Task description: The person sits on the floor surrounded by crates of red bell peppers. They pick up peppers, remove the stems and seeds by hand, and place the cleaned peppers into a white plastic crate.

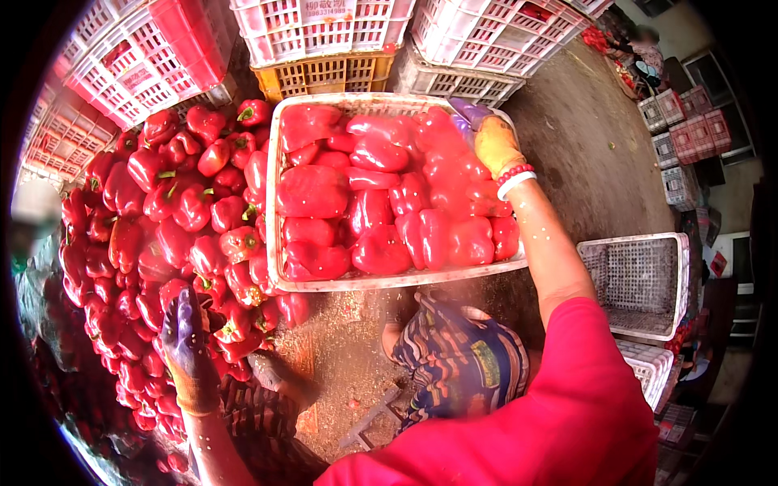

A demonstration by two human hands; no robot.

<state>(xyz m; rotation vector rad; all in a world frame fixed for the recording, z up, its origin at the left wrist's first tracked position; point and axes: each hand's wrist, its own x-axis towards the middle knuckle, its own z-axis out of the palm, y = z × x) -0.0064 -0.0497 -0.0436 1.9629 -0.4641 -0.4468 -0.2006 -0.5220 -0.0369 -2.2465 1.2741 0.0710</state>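
Observation:
In the head view a white plastic crate stands before me, filled with glossy red bell peppers laid close together. My right hand, in a purple-and-yellow work glove, is at the crate's far right corner, fingers over the peppers and rim. Whether it grips anything there is hidden. To the left lies a large heap of red bell peppers, many with green stems. My left hand, gloved alike, is at the heap's near right side, fingers pointing away from me. Peppers lie right against it; whether it holds one is unclear.
Stacked plastic crates rise behind the filled crate, with a yellow crate low among them. An upright-sided white crate is on the right. Farther off are a person and more crates. A small frame lies near my legs.

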